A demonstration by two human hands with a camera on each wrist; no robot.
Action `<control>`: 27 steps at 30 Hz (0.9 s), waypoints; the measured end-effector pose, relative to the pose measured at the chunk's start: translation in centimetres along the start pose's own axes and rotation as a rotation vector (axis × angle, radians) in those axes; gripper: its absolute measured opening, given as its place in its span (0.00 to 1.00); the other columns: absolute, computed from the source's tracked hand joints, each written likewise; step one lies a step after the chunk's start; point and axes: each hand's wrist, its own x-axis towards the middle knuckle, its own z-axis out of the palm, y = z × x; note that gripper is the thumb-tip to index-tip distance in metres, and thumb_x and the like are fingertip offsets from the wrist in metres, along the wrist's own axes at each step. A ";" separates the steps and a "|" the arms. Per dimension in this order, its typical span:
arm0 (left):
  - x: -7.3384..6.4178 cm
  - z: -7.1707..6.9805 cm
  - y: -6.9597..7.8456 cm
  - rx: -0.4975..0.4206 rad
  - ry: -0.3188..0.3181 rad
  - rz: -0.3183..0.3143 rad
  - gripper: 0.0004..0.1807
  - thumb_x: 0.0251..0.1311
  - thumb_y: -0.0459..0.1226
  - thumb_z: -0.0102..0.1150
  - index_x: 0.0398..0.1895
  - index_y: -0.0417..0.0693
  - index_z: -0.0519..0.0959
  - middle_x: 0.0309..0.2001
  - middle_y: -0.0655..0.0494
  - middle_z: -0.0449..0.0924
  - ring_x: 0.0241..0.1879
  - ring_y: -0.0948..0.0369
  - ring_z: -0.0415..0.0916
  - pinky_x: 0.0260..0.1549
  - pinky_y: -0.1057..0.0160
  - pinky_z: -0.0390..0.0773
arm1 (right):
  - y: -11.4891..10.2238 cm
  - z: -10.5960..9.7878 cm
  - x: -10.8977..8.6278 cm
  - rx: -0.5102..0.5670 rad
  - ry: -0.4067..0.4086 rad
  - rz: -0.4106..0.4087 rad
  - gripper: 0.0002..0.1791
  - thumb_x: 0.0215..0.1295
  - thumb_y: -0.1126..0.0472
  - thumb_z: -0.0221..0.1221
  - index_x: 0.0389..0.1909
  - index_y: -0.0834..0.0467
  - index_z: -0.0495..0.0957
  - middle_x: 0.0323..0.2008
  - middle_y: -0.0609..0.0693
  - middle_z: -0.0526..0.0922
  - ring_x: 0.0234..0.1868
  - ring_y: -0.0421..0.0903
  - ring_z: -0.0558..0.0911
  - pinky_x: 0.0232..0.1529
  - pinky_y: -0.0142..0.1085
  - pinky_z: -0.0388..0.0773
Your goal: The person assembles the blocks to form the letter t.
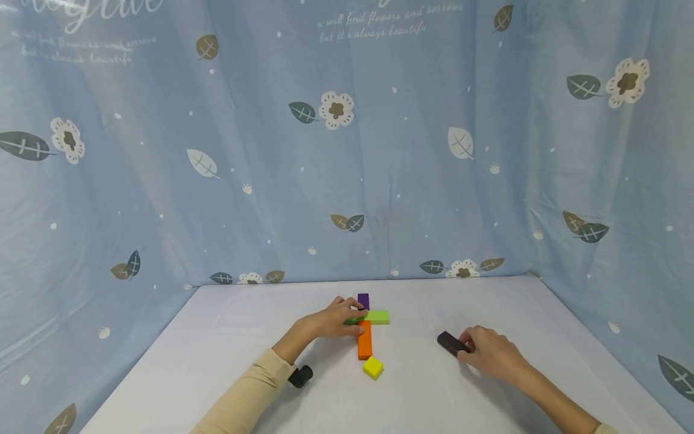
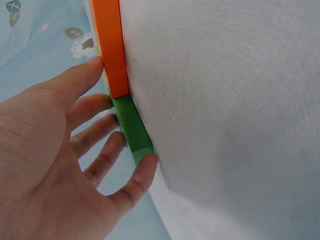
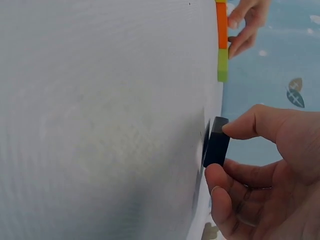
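In the head view my left hand (image 1: 337, 318) reaches over a cross of wooden blocks. Its thumb touches the side of the orange block (image 1: 365, 340), and its spread fingers rest along the dark green block (image 2: 132, 122), partly hidden under them in the head view. A light green block (image 1: 378, 317) extends to the right, and a purple block (image 1: 363, 301) stands at the far end. At the near end of the orange block sits a yellow block (image 1: 373, 367), turned cornerwise. Off to the right, my right hand (image 1: 490, 352) pinches a black block (image 3: 216, 142), tilted close over the white surface, between thumb and fingers.
The white tabletop (image 1: 217, 337) lies under everything. A blue curtain (image 1: 379, 181) with leaves and flowers hangs behind it and along both sides. Beside the left sleeve is a small black object (image 1: 301, 377).
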 end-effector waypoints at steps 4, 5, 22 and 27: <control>0.0 0.0 0.0 0.004 0.000 0.003 0.29 0.68 0.51 0.55 0.69 0.53 0.70 0.66 0.55 0.67 0.57 0.56 0.61 0.53 0.60 0.70 | 0.2 0.1 0.1 -0.005 -0.003 -0.011 0.17 0.52 0.59 0.63 0.43 0.61 0.82 0.33 0.48 0.79 0.30 0.43 0.74 0.27 0.36 0.71; 0.0 0.0 0.0 0.006 0.000 0.004 0.29 0.68 0.51 0.55 0.69 0.52 0.70 0.66 0.54 0.67 0.57 0.56 0.61 0.53 0.60 0.70 | 0.2 0.1 0.1 -0.008 -0.005 -0.017 0.17 0.53 0.59 0.63 0.44 0.61 0.81 0.34 0.49 0.79 0.31 0.43 0.74 0.28 0.37 0.71; -0.2 -0.1 0.2 0.012 0.007 0.016 0.29 0.68 0.50 0.55 0.69 0.51 0.70 0.65 0.53 0.68 0.56 0.55 0.62 0.53 0.60 0.69 | -0.6 -0.2 -0.1 -0.017 -0.010 -0.141 0.16 0.61 0.61 0.63 0.49 0.61 0.78 0.42 0.50 0.78 0.43 0.46 0.79 0.39 0.46 0.77; -0.1 0.0 0.1 0.007 0.010 0.017 0.29 0.68 0.51 0.55 0.69 0.51 0.70 0.66 0.53 0.68 0.56 0.55 0.62 0.53 0.60 0.69 | -0.9 -0.2 0.0 -0.022 -0.006 -0.159 0.16 0.62 0.62 0.62 0.50 0.61 0.77 0.42 0.50 0.77 0.45 0.47 0.80 0.40 0.45 0.78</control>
